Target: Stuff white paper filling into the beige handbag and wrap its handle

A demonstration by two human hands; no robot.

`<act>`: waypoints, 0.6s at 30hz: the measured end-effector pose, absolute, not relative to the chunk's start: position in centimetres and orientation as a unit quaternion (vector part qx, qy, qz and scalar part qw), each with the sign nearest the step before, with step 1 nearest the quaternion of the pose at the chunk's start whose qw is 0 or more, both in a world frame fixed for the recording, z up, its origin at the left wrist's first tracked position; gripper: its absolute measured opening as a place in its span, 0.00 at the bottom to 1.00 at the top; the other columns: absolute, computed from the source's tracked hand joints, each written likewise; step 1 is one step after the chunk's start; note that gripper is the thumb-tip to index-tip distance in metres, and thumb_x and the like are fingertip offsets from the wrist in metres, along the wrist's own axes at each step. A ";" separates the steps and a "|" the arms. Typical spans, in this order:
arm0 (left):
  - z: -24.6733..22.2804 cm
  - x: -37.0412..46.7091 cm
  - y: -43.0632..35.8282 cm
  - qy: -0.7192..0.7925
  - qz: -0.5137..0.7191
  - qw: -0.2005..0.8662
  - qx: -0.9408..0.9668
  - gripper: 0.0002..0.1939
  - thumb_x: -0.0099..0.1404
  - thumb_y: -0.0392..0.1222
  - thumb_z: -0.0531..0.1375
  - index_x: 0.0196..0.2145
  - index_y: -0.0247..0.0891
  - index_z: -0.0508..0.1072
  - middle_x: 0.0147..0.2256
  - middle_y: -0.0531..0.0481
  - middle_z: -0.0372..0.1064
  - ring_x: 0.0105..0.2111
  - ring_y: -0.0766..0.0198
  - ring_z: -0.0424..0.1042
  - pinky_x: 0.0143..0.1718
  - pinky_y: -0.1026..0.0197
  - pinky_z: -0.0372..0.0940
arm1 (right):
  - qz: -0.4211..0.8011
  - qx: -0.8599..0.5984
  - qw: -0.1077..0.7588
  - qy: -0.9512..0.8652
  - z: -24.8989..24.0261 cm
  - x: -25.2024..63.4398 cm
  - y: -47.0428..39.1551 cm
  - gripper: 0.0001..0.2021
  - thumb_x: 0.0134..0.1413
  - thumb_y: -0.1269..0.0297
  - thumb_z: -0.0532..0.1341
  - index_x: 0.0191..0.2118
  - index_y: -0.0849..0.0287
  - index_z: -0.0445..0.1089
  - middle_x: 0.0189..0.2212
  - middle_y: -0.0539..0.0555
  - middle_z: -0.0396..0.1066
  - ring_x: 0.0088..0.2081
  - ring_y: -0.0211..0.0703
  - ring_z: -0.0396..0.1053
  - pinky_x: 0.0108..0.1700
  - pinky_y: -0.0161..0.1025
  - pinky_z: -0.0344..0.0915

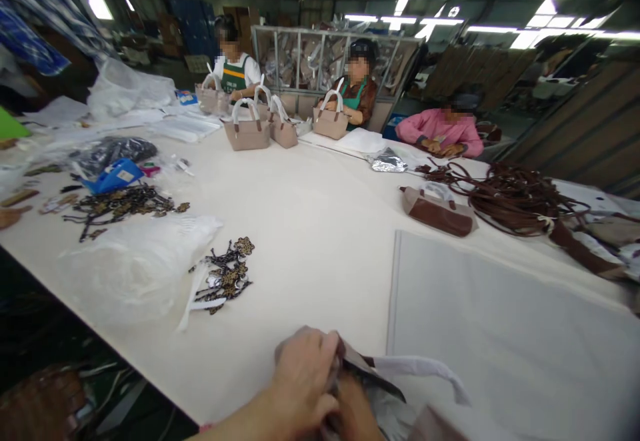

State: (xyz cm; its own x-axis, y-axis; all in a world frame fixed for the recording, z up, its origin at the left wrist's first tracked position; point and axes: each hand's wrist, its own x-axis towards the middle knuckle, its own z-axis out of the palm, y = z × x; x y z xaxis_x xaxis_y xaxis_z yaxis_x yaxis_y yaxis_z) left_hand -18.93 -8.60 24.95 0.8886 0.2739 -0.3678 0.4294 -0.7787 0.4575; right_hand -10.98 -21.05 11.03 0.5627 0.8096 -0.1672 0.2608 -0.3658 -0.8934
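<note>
Gripping a paper-wrapped bag (380, 377) at the desk (310, 227) edge, both hands' fingers (320, 347) clench it, wrapping still on.

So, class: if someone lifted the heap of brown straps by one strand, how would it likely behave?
The brown straps lie in loose, tangled loops, so they are probably floppy and would drag neighbours along. The strands look thin and flat, so they seem unlikely to roll.

White table (320, 227), beige handbags (247, 131), brown straps (515, 201), plastic bags (135, 267), leopard-print charms (225, 274)
</note>
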 end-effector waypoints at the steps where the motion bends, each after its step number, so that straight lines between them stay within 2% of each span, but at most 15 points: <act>1: 25.5 -19.3 -8.2 0.223 -0.173 0.276 0.919 0.37 0.56 0.44 0.62 0.60 0.33 0.56 0.54 0.34 0.66 0.51 0.42 0.67 0.50 0.45 0.63 | 0.312 -0.762 0.436 -0.362 11.0 -10.7 -21.7 0.21 0.42 0.65 0.61 0.46 0.54 0.77 0.48 0.57 0.77 0.51 0.59 0.72 0.58 0.51 0.65; 3: 26.0 -20.0 -7.8 0.247 -0.234 0.274 0.900 0.37 0.57 0.37 0.58 0.62 0.28 0.52 0.53 0.31 0.67 0.50 0.41 0.68 0.50 0.43 0.63 | 0.307 -0.765 0.429 -0.371 11.0 -10.1 -23.7 0.25 0.41 0.64 0.60 0.51 0.52 0.74 0.54 0.56 0.73 0.57 0.60 0.66 0.62 0.54 0.60; 6: 25.9 -20.3 -7.3 0.241 -0.237 0.269 0.902 0.27 0.58 0.30 0.51 0.57 0.31 0.59 0.48 0.37 0.72 0.47 0.46 0.70 0.48 0.47 0.65 | 0.306 -0.771 0.428 -0.358 12.1 -9.4 -25.9 0.22 0.47 0.61 0.58 0.51 0.48 0.73 0.53 0.52 0.74 0.57 0.57 0.67 0.61 0.52 0.62; 8: 25.8 -20.2 -6.9 0.238 -0.200 0.261 0.914 0.24 0.57 0.28 0.51 0.53 0.35 0.61 0.46 0.42 0.72 0.47 0.51 0.70 0.46 0.51 0.65 | 0.312 -0.774 0.444 -0.325 13.5 -9.2 -26.1 0.20 0.52 0.62 0.54 0.50 0.51 0.74 0.49 0.54 0.76 0.54 0.55 0.70 0.59 0.50 0.64; 11: 25.6 -19.7 -6.8 0.212 -0.143 0.209 0.944 0.22 0.57 0.27 0.53 0.50 0.38 0.62 0.46 0.43 0.69 0.45 0.54 0.68 0.44 0.54 0.65 | 0.306 -0.779 0.490 -0.243 15.7 -8.9 -25.1 0.20 0.47 0.63 0.52 0.42 0.59 0.77 0.43 0.58 0.79 0.49 0.56 0.72 0.54 0.48 0.68; 14: 24.9 -19.2 -7.6 0.012 -0.089 0.162 0.983 0.06 0.66 0.32 0.53 0.38 0.37 0.69 0.40 0.45 0.70 0.42 0.56 0.67 0.42 0.55 0.63 | 0.305 -0.782 0.510 -0.190 16.8 -8.2 -24.0 0.21 0.40 0.64 0.51 0.37 0.60 0.77 0.37 0.57 0.80 0.42 0.55 0.74 0.48 0.45 0.70; 16: 24.1 -19.0 -8.8 -0.181 -0.071 0.161 0.968 0.10 0.69 0.36 0.52 0.31 0.37 0.71 0.36 0.45 0.72 0.40 0.57 0.68 0.39 0.56 0.63 | 0.311 -0.786 0.505 -0.176 16.9 -7.7 -23.6 0.21 0.39 0.65 0.51 0.38 0.61 0.77 0.35 0.56 0.80 0.38 0.52 0.74 0.44 0.44 0.70; 18: 23.0 -19.1 -9.9 -0.247 -0.106 0.182 0.946 0.12 0.68 0.35 0.54 0.28 0.36 0.72 0.31 0.45 0.73 0.34 0.58 0.69 0.32 0.57 0.62 | 0.309 -0.790 0.500 -0.171 16.8 -7.6 -23.4 0.21 0.41 0.65 0.51 0.40 0.61 0.76 0.35 0.56 0.80 0.37 0.51 0.73 0.44 0.44 0.70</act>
State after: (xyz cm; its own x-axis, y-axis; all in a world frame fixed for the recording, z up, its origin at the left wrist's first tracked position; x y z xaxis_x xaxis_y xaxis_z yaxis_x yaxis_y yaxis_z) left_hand -19.09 -9.92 22.98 0.8551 -0.5065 -0.1112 -0.4291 -0.8115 0.3967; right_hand -7.60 -23.45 16.79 0.7501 0.5804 -0.3169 -0.0383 -0.4403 -0.8970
